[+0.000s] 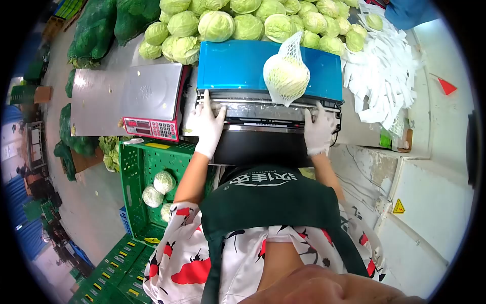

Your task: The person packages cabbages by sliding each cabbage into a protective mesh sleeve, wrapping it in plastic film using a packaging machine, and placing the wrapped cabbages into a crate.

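My left hand, in a white glove, rests at the left end of the wrapping machine, fingers apart, the index finger pointing up along its edge. My right hand, also gloved, lies at the machine's right end with its fingers apart. Between them runs clear film across the machine's slot. A cabbage in white netting sits on the blue top, above and left of my right hand. Neither hand touches it.
A scale with a red keypad stands left. Green cabbages are piled behind, white net sleeves lie right. A green crate holds several wrapped cabbages. Green net sacks lie at back left.
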Demonstrator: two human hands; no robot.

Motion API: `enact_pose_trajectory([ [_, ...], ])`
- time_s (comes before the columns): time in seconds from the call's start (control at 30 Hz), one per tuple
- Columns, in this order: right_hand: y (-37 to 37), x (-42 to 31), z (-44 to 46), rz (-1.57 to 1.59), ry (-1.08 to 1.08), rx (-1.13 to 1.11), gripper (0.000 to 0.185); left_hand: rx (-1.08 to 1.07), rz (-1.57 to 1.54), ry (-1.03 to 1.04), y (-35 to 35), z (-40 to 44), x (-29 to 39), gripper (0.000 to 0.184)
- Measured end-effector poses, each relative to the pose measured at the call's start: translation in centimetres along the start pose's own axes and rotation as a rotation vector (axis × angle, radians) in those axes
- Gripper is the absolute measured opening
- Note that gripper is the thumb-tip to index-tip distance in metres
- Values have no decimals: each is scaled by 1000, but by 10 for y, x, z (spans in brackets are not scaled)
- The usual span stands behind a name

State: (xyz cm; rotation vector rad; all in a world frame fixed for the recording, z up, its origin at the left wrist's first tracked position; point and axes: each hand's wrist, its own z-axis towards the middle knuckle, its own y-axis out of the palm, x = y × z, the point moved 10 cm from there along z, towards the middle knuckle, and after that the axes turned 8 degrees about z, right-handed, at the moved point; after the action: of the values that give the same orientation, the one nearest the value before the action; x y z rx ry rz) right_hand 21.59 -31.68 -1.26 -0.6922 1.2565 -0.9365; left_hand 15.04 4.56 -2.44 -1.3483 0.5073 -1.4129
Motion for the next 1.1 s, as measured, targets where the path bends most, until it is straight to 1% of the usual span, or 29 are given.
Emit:
enact_pose_trajectory([
  [0.03,15,5,2,190,40,-10,37,-8,9,-24,0,4,8,65],
  [0.1,31,17,9,344,1,-7,26,-79,-191,-84,6,9,3,46],
  [0.13,23,16,14,665,131,-166,22,-252,-655,-322,39,2,-21,28],
  [0.17,9,7,7,1076,329,-229,25,-323,-871,-312,18,7,2,20],
  [0.23,-51,-21,1,843,-126,-198,23,-576,-917,-194,-13,1,22,20],
  [0.27,-58,-12,-10,1031,13,-300,22,-659,-828,-20,-33,-4,41,18],
  [0.3,-62,-5,-21,1213,161,-406,22,-783,-844,91,-49,-9,60,18],
  [0.37,-101,-32,-9,1553,-166,-606,20,-946,-999,102,-74,-10,82,17],
  [0.4,-123,-44,-8,1714,-331,-709,19,-925,-1179,47,-82,0,90,16],
  [0.43,-134,-43,12,1547,-340,-633,27,-783,-1197,216,-89,20,99,30],
  [0.47,-134,-54,38,1371,-332,-543,39,-772,-1211,43,-79,39,108,60],
  [0.5,-135,-64,63,1193,-315,-465,51,-579,-919,313,-83,70,128,84],
  [0.53,-121,-84,88,1006,-282,-372,67,-467,-679,455,-77,92,145,100],
  [0.57,-89,-93,108,757,-324,-458,105,-415,-520,532,-55,107,156,114],
  [0.6,-54,-98,121,413,-572,-400,126,-395,-351,586,-18,120,158,126],
  [0.63,-19,-98,124,285,-737,-391,135,-406,-249,639,10,126,165,134],
  [0.67,17,-93,128,268,-686,-494,137,-469,-308,637,38,130,169,131],
  [0.7,43,-88,132,484,-503,-642,136,-531,-365,633,57,133,172,127],
  [0.77,58,-83,142,759,-313,-703,129,-610,-514,498,68,140,166,122],
  [0.87,58,-82,131,821,-306,-663,108,-754,-730,293,79,131,151,112],
  [0.9,63,-74,123,993,-123,-725,101,-801,-802,223,82,125,147,108],
  [0.93,63,-76,107,1161,69,-782,93,-833,-835,168,83,116,142,92],
  [0.97,60,-80,86,1324,273,-832,86,-881,-876,92,75,105,140,88],
  [1.0,37,-95,76,1309,176,-815,69,-928,-916,16,57,94,142,85],
  [1.03,29,-94,58,1229,244,-890,66,-973,-955,-60,46,80,140,82],
  [1.07,20,-91,40,1146,308,-962,65,-986,-995,-28,33,63,145,75],
  [1.1,11,-86,17,1060,373,-1033,64,-1093,-1082,-119,20,34,145,76],
])
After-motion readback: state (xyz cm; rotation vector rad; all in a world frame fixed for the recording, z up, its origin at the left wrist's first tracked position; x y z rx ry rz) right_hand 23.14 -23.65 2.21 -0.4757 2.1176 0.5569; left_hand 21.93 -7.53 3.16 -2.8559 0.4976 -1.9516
